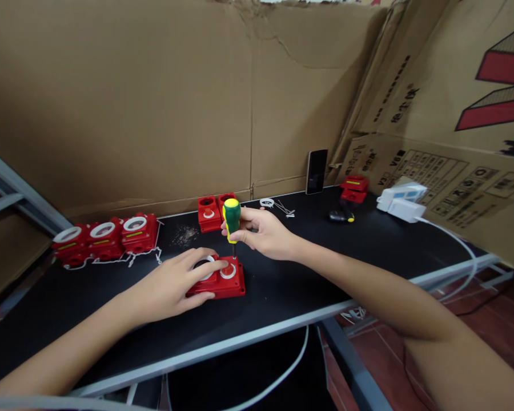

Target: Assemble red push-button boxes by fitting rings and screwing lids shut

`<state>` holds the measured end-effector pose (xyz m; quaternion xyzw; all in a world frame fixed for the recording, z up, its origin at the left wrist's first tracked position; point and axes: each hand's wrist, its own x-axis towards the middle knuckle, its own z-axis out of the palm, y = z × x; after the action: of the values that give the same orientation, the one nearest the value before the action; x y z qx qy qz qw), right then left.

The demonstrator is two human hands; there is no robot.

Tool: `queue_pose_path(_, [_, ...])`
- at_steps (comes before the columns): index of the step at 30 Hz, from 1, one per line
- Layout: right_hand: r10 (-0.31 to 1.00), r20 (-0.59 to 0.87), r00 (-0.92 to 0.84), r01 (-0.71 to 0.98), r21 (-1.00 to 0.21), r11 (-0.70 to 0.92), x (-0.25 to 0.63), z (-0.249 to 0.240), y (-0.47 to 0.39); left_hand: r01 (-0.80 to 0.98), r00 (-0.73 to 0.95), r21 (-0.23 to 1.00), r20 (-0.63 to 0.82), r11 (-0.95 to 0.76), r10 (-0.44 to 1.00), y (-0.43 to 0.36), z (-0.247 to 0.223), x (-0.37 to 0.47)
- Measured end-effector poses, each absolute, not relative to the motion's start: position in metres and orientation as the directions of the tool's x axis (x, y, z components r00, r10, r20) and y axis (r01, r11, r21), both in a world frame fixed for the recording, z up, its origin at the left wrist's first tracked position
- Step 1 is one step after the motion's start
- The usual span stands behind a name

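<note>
1. The red box (238, 288) is being supported by the black tabletop (291, 279), in front of the person.
2. The red box is being covered at its left part by the left hand (186, 279); the fingers are being held spread, the index finger is being rested beside the round red knob (228, 270), and the thumb is being laid along the near side.
3. A green-and-yellow screwdriver (232, 218) is being pinched between the thumb and fingers of the right hand (263, 233); it is being held upright, its shaft being pointed down at the far right corner of the red box.
4. Behind the red box, 2 more red housings (208, 216) are being partly hidden by the screwdriver and right hand.
5. Left of the red box, 3 red units with white rings (139, 241) are being kept in a row, dark crumbs (184, 235) being scattered nearer to it.
6. Right of and beyond the red box, a loose white ring (266, 202), a phone-like device (316, 172) and a white power strip (401, 202) are being borne by the tabletop.
</note>
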<state>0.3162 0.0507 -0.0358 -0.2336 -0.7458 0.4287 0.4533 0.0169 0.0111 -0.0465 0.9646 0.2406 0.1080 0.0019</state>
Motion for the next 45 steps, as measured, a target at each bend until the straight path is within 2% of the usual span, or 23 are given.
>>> queue_pose_path(9, [0.759, 0.477, -0.442, 0.055, -0.830, 0.554, 0.315, -0.038, 0.049, 0.528, 0.837, -0.121, 0.244, -0.840, 0.491, -0.003, -0.054, 0.023])
queue_pose_path(20, [0.822, 0.483, -0.301, 0.128, -0.834, 0.537, 0.306, -0.043, 0.037, 0.531, 0.832, -0.183, 0.301, -0.828, 0.467, -0.007, -0.059, 0.025])
queue_pose_path(24, [0.792, 0.454, -0.408, 0.112, -0.836, 0.537, 0.312, -0.036, 0.040, 0.504, 0.851, -0.175, 0.264, -0.845, 0.453, -0.006, -0.056, 0.025])
queue_pose_path(28, [0.706, 0.493, -0.508, 0.078, -0.790, 0.608, 0.316, -0.031, 0.041, 0.472, 0.864, -0.120, 0.260, -0.874, 0.431, -0.004, -0.053, 0.025])
queue_pose_path(31, [0.714, 0.576, -0.397, -0.064, -0.794, 0.605, 0.318, -0.026, 0.042, 0.468, 0.867, -0.098, 0.242, -0.878, 0.435, -0.003, -0.052, 0.025])
queue_pose_path(33, [0.744, 0.624, -0.239, -0.191, -0.782, 0.594, 0.327, -0.018, 0.045, 0.464, 0.868, -0.091, 0.248, -0.881, 0.431, -0.002, -0.052, 0.025])
queue_pose_path(35, [0.742, 0.667, -0.074, -0.222, -0.736, 0.639, 0.343, -0.007, 0.053, 0.459, 0.868, -0.077, 0.250, -0.885, 0.428, -0.001, -0.052, 0.025])
queue_pose_path(37, [0.666, 0.736, 0.123, -0.189, -0.641, 0.743, 0.364, 0.004, 0.064, 0.461, 0.866, -0.062, 0.249, -0.885, 0.434, 0.000, -0.053, 0.025])
queue_pose_path(39, [0.588, 0.779, 0.219, -0.135, -0.573, 0.809, 0.385, 0.012, 0.078, 0.472, 0.860, -0.053, 0.245, -0.880, 0.447, 0.002, -0.054, 0.025])
queue_pose_path(42, [0.648, 0.757, 0.083, 0.042, -0.653, 0.757, 0.409, 0.017, 0.091, 0.482, 0.857, -0.058, 0.240, -0.874, 0.457, 0.003, -0.055, 0.024])
queue_pose_path(44, [0.715, 0.697, -0.053, 0.312, -0.668, 0.675, 0.419, 0.018, 0.094, 0.479, 0.859, -0.069, 0.244, -0.875, 0.451, 0.003, -0.056, 0.023])
queue_pose_path(45, [0.746, 0.658, -0.102, 0.483, -0.623, 0.616, 0.422, 0.018, 0.093, 0.478, 0.859, -0.072, 0.246, -0.875, 0.449, 0.003, -0.056, 0.023])
